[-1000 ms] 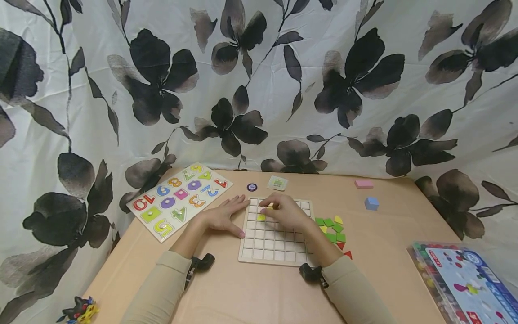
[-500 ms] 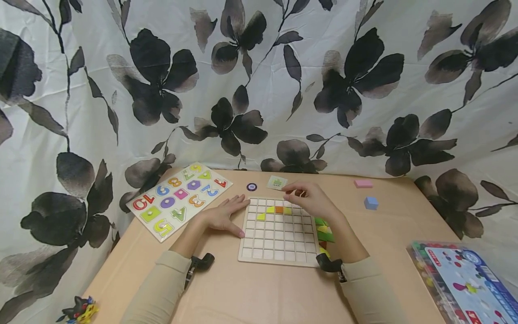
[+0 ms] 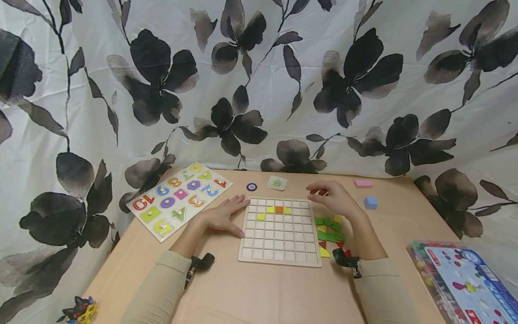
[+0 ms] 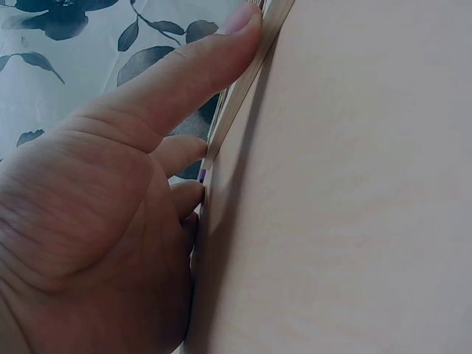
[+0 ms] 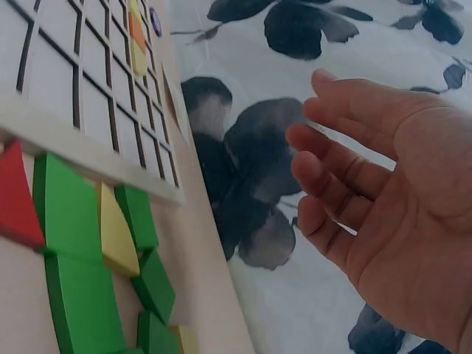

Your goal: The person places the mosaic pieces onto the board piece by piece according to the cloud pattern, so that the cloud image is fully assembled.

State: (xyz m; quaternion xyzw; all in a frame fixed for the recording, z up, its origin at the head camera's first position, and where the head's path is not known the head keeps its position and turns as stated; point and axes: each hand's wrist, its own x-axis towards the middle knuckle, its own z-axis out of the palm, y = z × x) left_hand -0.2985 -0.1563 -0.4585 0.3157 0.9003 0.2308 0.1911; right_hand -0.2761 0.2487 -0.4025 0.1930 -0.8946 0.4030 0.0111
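A wooden grid board (image 3: 269,245) lies on the table. Near its far side sit an orange square (image 3: 279,209) and several yellow pieces (image 3: 261,217). My left hand (image 3: 220,218) rests at the board's left edge with fingers spread; its thumb (image 4: 199,74) touches the edge in the left wrist view. My right hand (image 3: 332,198) hovers past the far right corner, fingers loosely bent, and the right wrist view shows nothing in it. Below it lies a loose group of green blocks (image 5: 77,295), with some yellow and red (image 5: 16,199) pieces among them, partly covered by the right arm.
A number puzzle board (image 3: 180,198) lies at the left. Behind the grid are a round dark token (image 3: 252,187) and a small picture card (image 3: 277,182). Pink (image 3: 363,184) and blue (image 3: 371,203) blocks stand at right, a clear box (image 3: 465,283) front right, figurines (image 3: 81,310) front left.
My right hand has moved off the board to the right, uncovering the yellow and orange pieces and then the loose blocks. The left hand has stayed where it was.
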